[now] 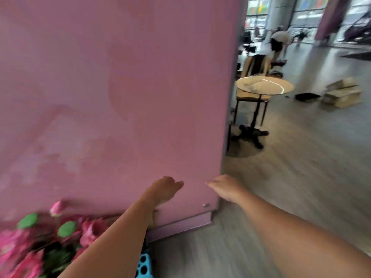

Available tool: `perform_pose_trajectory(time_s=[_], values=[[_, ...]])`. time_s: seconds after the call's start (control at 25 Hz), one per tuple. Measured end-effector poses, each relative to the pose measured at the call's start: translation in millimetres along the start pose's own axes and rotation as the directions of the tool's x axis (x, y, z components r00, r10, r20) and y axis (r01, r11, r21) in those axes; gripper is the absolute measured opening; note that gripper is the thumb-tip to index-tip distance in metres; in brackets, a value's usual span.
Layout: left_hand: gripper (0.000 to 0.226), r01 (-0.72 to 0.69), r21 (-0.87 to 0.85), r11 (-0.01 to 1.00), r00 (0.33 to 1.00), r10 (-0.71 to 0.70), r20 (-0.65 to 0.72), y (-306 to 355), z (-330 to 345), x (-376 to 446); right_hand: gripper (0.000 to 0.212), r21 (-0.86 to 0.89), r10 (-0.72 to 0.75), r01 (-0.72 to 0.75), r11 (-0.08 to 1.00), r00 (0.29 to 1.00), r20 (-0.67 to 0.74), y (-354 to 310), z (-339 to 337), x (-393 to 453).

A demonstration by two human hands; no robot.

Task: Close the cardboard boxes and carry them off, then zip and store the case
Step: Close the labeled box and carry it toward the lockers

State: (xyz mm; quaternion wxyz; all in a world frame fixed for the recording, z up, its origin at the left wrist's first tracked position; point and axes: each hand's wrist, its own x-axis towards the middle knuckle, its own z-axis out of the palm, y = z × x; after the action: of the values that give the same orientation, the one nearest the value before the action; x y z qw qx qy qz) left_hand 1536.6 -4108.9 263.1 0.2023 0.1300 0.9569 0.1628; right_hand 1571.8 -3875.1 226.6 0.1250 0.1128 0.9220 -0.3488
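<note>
The boxes sit stacked on the floor far right, well beyond the round table; I see no case. Something dark lies just beside them, too blurred to name. I judge this a walk toward the stack, so I would round the pink wall corner, keep clear of the table's base and approach squarely. Both arms reach forward and low. My left hand is loosely curled and holds nothing; my right hand, palm down with fingers slack, is empty too. Pink flowers blur at lower left.
</note>
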Motion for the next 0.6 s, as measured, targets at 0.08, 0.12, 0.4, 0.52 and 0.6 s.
perform_pose_trajectory(time_s=[0.08, 0.12, 0.4, 0.52, 0.6], values=[[0.06, -0.083, 0.035, 0.996, 0.994, 0.08, 0.07, 60, 12, 39, 0.046, 0.052, 0.075, -0.072, 0.996, 0.995, -0.061, 48, -41, 7], [0.062, -0.119, 0.047, 0.992, 0.989, 0.115, 0.094, 83, 17, 55, 0.047, 0.079, 0.114, -0.109, 0.991, 0.991, -0.074, 67, -58, 8], [0.048, -0.314, 0.003, 0.949, 0.923, 0.305, 0.236, 237, 55, 197, 0.045, 0.242, 0.41, -0.363, 0.9, 0.893, -0.187, 193, -158, 52], [0.047, -0.433, 0.049, 0.9, 0.865, 0.4, 0.301, 300, 60, 267, 0.044, 0.378, 0.533, -0.428, 0.821, 0.812, -0.238, 228, -199, 79], [0.051, -0.481, 0.036, 0.876, 0.826, 0.438, 0.355, 347, 58, 311, 0.044, 0.416, 0.603, -0.475, 0.776, 0.752, -0.267, 246, -232, 99]])
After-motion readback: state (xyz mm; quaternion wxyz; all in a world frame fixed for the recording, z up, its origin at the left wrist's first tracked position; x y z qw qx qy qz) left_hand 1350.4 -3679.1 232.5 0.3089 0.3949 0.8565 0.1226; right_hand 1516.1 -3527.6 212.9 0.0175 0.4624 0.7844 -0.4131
